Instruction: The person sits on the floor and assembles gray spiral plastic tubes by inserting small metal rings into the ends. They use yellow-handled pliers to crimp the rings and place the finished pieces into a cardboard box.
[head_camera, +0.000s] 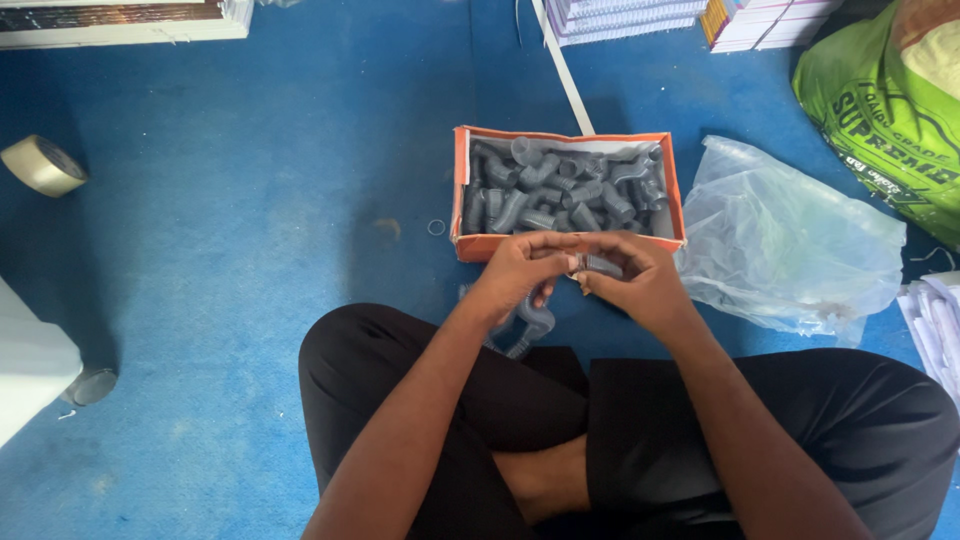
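Sitting cross-legged on the floor, we hold our left hand (520, 268) and right hand (640, 280) together just in front of the box (462, 185), fingers of both closed on a grey fitting (603, 266) pinched between them; what else sits at the fingertips is too small to tell. More grey fittings (530, 330) lie on the carpet under our left wrist, by our black trousers (520, 400)

We work on a blue carpet (250, 200), worn pale in patches. The box is orange, open-topped, and packed with pipe elbows (560, 185) of the same grey. A small ring (436, 227) lies just left of it

Right of the box a clear bag (790, 240) sits crumpled, and beyond it a green sack (880, 100). Stacks of books (690, 15) line the far edge, with a white strip (565, 70) running from them to the box. A tape roll (42, 165) lies well apart at left, papers (935, 320) at the right edge
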